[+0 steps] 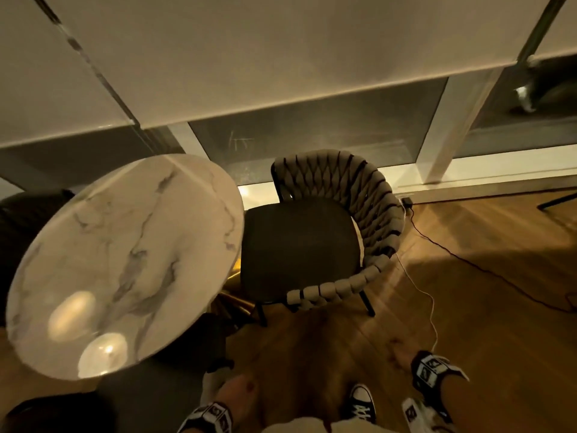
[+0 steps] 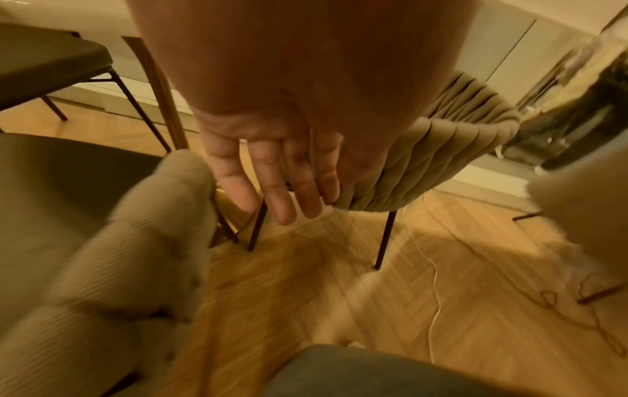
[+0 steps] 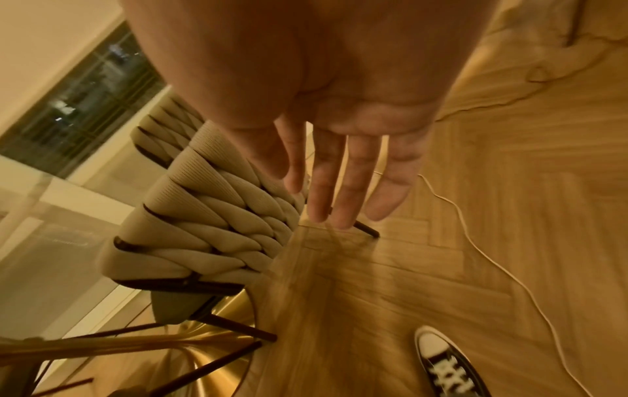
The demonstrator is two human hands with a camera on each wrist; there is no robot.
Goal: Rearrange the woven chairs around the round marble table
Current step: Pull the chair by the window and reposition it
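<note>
Left of both hands stands the round marble table [image 1: 125,260]. The left hand [image 2: 271,172] hangs free, fingers straight, holding nothing. Ahead, between the hands, a woven chair [image 1: 324,235] sits tucked against the table's edge, seemingly already placed. The right hand [image 3: 343,166] is likewise empty, fingers extended. A white cable [image 1: 418,292] trails just beyond it. The shoe [image 3: 448,373] carries lettering too blurred to read.

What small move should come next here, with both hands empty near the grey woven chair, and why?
Probably reach forward and grip the curved woven backrest of the grey woven chair with the dark seat. Both the left hand and right hand hang open, holding nothing, short of it. The chair stands beside the round white marble table, its seat front close to the rim.
</note>
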